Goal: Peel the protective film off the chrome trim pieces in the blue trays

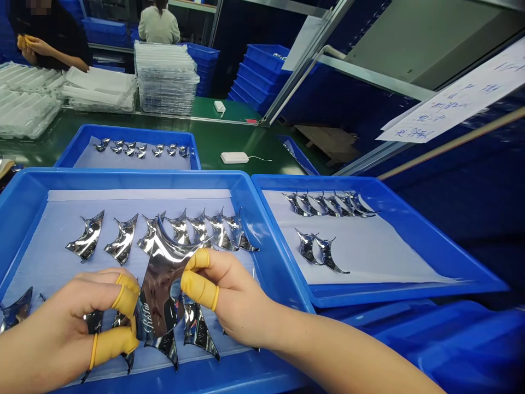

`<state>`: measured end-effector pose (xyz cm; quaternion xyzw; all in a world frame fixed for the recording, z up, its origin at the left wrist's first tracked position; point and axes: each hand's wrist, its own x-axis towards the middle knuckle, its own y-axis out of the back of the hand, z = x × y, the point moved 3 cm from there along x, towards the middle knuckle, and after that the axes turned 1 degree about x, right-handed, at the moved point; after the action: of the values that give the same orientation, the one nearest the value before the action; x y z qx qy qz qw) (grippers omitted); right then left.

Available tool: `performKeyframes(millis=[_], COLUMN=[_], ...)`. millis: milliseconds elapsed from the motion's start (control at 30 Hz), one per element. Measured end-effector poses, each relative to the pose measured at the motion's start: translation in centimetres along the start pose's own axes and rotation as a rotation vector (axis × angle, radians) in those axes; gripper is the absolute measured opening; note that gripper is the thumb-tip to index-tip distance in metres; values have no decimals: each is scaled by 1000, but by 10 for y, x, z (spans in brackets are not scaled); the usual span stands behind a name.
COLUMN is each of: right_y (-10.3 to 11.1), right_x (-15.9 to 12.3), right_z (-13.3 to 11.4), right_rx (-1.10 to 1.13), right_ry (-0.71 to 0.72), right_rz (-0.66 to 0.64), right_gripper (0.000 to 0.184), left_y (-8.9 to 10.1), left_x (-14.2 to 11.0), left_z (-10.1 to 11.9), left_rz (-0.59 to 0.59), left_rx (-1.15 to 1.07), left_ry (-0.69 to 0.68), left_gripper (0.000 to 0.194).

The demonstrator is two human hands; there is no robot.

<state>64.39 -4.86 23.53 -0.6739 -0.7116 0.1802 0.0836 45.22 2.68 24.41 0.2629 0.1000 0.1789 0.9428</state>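
Observation:
A curved, mirror-like chrome piece with pointed corners and light script lettering [162, 284] is held up over a blue tray [270, 262]. My left hand [94, 317] pinches its lower left edge between thumb and fingers. On its right edge, my right hand [229, 290] grips it with thumb and forefinger. Yellow finger cots cover the gripping fingertips of both hands. Behind the held piece, a row of similar chrome pieces [123, 239] lies on white lining in the tray. More such pieces [199, 328] lie below, partly hidden by my hands.
To the right, another blue tray [463, 273] holds more chrome pieces [314, 249]. A farther blue tray [194, 150] carries a row of small pieces. White packing trays [166, 79] are stacked behind, near two people [159, 24]. A metal post [303, 65] slants at the right.

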Motion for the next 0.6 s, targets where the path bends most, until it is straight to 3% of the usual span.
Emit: performKeyframes(millis=[367, 600], right_y=[1, 0], right_x=[-1, 0], right_z=[2, 1], right_rx=[-50, 37], right_ry=[27, -30], right_rz=[-19, 24], right_gripper=[23, 40], left_y=[-1, -1], left_x=[1, 3], left_z=[0, 3], left_rz=[-47, -31], left_rx=[9, 5], left_ry=[-12, 4], left_gripper=[10, 13])
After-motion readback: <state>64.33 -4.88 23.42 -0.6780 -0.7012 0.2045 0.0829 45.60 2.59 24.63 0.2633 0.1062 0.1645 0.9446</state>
